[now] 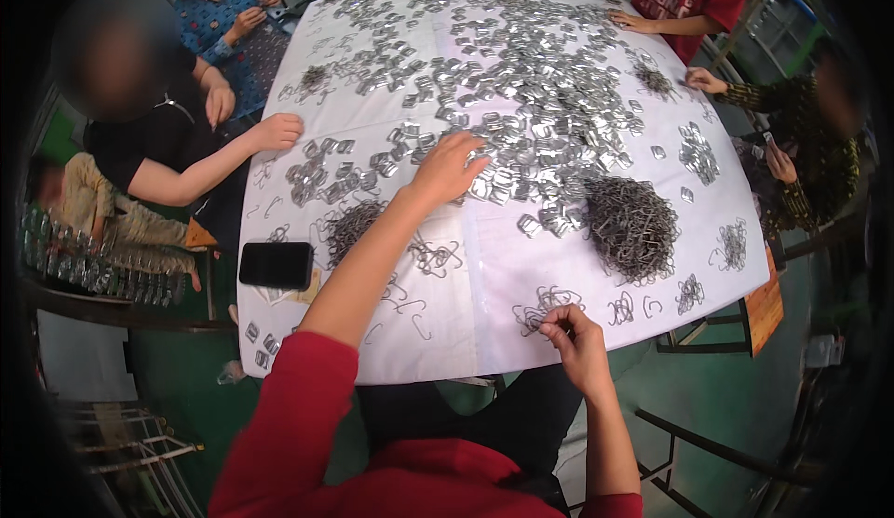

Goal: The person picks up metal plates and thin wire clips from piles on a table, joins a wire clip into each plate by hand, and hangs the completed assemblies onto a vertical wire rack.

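My left hand (pixel 449 172) reaches across the white-covered table, palm down. Its fingers are stretched out over the near edge of a wide spread of shiny flat metal pieces (pixel 540 136), shaped like small rounded squares. Close to the table's front edge, thumb and forefinger of my right hand (pixel 577 339) pinch a thin bent wire hook at a small cluster of wire hooks (pixel 531 317). Under my left forearm more loose wire hooks (pixel 434 257) lie scattered, beside a dark heap of hooks (pixel 354 225) partly hidden by that arm.
A large tangled heap of wire hooks (pixel 633 229) stands right of centre. At the left edge lies a black phone (pixel 276 266). Co-workers sit along both sides, one with a hand (pixel 277 133) on the table. A wooden stool (pixel 764 306) stands beyond the right corner.
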The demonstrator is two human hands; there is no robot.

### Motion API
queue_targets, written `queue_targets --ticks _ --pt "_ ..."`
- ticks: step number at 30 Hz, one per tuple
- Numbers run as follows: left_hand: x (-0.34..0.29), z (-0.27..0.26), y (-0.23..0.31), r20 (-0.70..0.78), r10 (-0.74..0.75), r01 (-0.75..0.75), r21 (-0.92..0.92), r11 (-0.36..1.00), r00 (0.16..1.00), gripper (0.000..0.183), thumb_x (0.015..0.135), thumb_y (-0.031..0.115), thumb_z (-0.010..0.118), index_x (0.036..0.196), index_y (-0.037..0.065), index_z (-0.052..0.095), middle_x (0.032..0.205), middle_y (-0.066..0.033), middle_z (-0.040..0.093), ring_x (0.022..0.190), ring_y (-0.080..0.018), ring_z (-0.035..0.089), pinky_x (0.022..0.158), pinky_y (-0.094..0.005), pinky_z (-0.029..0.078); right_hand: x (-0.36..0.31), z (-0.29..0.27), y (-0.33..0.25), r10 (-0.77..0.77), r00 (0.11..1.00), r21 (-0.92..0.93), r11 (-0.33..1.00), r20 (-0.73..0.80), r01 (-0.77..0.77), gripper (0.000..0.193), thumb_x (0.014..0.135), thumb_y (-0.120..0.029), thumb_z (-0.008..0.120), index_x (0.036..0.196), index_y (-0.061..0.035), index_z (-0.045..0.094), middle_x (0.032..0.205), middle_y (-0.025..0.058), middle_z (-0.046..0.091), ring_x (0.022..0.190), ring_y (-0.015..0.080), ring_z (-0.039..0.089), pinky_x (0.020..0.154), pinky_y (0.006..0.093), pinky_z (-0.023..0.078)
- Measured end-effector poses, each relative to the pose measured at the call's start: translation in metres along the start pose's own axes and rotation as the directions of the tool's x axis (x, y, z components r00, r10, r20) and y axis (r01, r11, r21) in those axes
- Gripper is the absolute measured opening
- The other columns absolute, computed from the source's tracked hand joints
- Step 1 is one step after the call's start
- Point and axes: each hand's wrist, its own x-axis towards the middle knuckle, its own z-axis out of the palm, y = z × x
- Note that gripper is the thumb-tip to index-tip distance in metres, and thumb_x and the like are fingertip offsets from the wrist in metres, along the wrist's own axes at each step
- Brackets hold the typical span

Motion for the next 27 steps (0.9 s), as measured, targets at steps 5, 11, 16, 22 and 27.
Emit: queue_targets --ticks 5,11,16,22,27 --pt "0.050 0.088 0.054 0.158 0.083 -0.106 0.146 0.984 0.984 0.052 0.089 0.045 0.045 0.131 0.016 0.043 0.140 -0.0116 0.034 0.132 -0.0320 0.024 0.105 -0.0533 0.019 -0.016 -0.004 0.013 0.104 0.990 0.112 0.989 -0.098 -0.092 0.011 0.082 -0.005 0.063 0.090 0.0007 0.061 0.075 0.0069 0.062 0.068 0.0122 0.055 0.065 0.0256 0.045" --pt "0.020 0.113 0.068 0.286 0.151 -0.205 0.169 0.964 0.946 0.051 0.092 0.041 0.040 0.138 0.021 0.033 0.146 -0.0029 0.027 0.137 -0.0259 0.015 0.110 -0.0532 0.008 -0.030 -0.015 0.019 0.102 0.981 0.075 0.993 -0.167 -0.090 0.011 0.082 -0.005 0.062 0.091 0.0018 0.062 0.075 0.0080 0.063 0.066 0.0124 0.056 0.063 0.0257 0.046" --pt "-0.023 0.082 0.048 0.241 0.199 -0.244 0.174 0.954 0.950 0.041 0.090 0.023 0.046 0.131 0.021 0.044 0.139 -0.0019 0.039 0.133 -0.0252 0.027 0.109 -0.0519 0.014 -0.035 -0.015 0.026 0.142 0.974 0.133 0.984 -0.174 -0.120 0.013 0.082 -0.006 0.063 0.092 0.0016 0.062 0.076 0.0083 0.063 0.066 0.0121 0.055 0.064 0.0254 0.046" --pt "-0.037 0.060 0.049 -0.015 0.212 -0.211 0.038 0.977 0.977 0.019 0.084 0.019 0.056 0.093 0.007 0.067 0.115 -0.0058 0.060 0.117 -0.0289 0.047 0.095 -0.0441 0.035 -0.024 -0.002 0.021 0.148 0.986 0.253 0.959 -0.071 -0.126 0.013 0.084 -0.009 0.061 0.091 0.0022 0.061 0.071 0.0041 0.060 0.064 0.0087 0.053 0.058 0.0235 0.044" --pt "-0.067 0.039 0.062 -0.052 0.064 -0.072 -0.176 0.982 0.997 0.024 0.083 0.021 0.060 0.096 0.001 0.064 0.109 -0.0094 0.061 0.094 -0.0238 0.058 0.077 -0.0314 0.047 0.005 -0.001 -0.001 0.087 0.995 0.478 0.877 -0.044 -0.056 0.013 0.086 -0.010 0.060 0.090 0.0019 0.059 0.072 0.0029 0.058 0.062 0.0076 0.054 0.052 0.0212 0.043"
